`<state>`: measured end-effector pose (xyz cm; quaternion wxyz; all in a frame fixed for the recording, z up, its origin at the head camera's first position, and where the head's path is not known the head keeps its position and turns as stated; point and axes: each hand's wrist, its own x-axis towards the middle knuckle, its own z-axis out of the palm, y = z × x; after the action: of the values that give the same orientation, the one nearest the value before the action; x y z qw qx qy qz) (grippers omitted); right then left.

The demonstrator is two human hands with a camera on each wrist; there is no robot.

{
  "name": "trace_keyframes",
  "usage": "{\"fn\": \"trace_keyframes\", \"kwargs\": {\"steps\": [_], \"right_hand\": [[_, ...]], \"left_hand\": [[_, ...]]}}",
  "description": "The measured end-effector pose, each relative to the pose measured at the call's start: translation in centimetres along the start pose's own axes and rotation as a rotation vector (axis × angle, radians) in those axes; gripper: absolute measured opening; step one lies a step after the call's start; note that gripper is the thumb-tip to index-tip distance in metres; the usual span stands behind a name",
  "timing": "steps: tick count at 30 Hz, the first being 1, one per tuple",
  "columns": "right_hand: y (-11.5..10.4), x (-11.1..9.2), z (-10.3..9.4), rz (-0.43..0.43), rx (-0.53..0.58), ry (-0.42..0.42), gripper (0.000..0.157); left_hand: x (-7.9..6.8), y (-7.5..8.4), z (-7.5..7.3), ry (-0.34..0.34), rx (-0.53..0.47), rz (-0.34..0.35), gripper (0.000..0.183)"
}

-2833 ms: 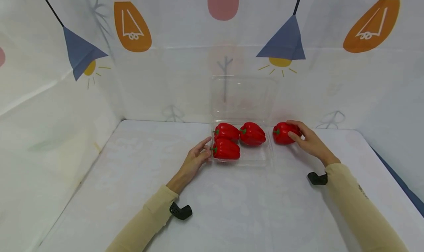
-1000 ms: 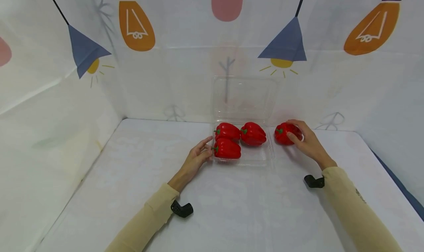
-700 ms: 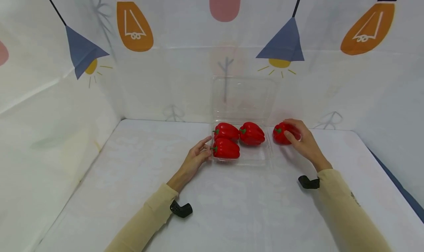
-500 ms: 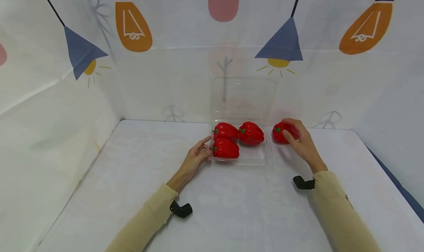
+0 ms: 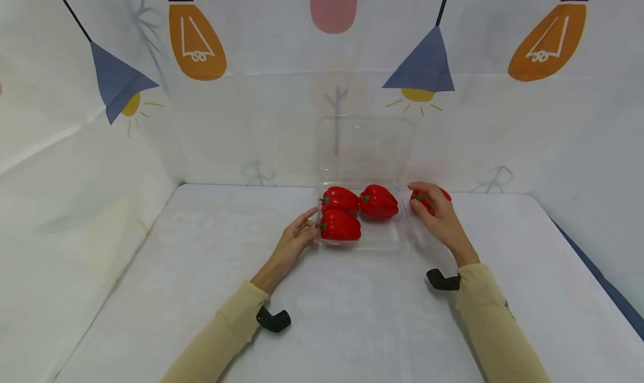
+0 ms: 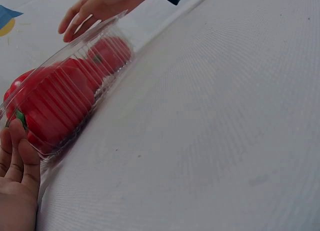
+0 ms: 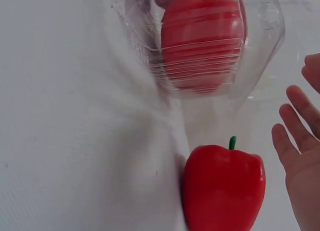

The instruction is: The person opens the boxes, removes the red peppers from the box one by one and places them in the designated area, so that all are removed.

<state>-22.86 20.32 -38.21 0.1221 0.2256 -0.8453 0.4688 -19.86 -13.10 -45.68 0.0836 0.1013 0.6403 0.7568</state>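
A clear plastic clamshell container near the back of the table holds three red bell peppers with green stems. My left hand touches its left wall with relaxed fingertips; in the left wrist view the fingers lie against the plastic. A further red bell pepper lies on the table just right of the container. My right hand is over that pepper, partly hiding it in the head view. The right wrist view shows this hand's fingers spread and apart from the pepper.
The container's transparent lid stands raised at the back, by the patterned backdrop. A white cloth covers the table. Each forearm carries a small black wrist device, the left one and the right one.
My right hand has let go of the loose pepper and shifted left above it. That pepper stays beside the container. My left hand holds its place at the container's left wall.
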Motion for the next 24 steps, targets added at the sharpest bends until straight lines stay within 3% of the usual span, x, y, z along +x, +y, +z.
{"fn": "trace_keyframes", "kwargs": {"steps": [5,12,19,24], "right_hand": [[-0.3,-0.3,0.4,0.082,-0.018,-0.047,0.041],[-0.7,0.1,0.8,0.049,-0.066,-0.085,0.046],[2.6,0.8,1.8,0.02,-0.04,-0.135,0.057],[3.3,1.1,2.2,0.011,-0.043,-0.154,0.057]], "left_hand": [[-0.1,-0.1,0.1,0.002,-0.001,-0.012,0.053],[-0.1,-0.1,0.1,0.004,-0.003,0.001,0.053],[-0.1,-0.1,0.1,0.0,-0.01,0.019,0.053],[0.0,-0.1,0.0,-0.001,0.0,0.018,0.052]]}}
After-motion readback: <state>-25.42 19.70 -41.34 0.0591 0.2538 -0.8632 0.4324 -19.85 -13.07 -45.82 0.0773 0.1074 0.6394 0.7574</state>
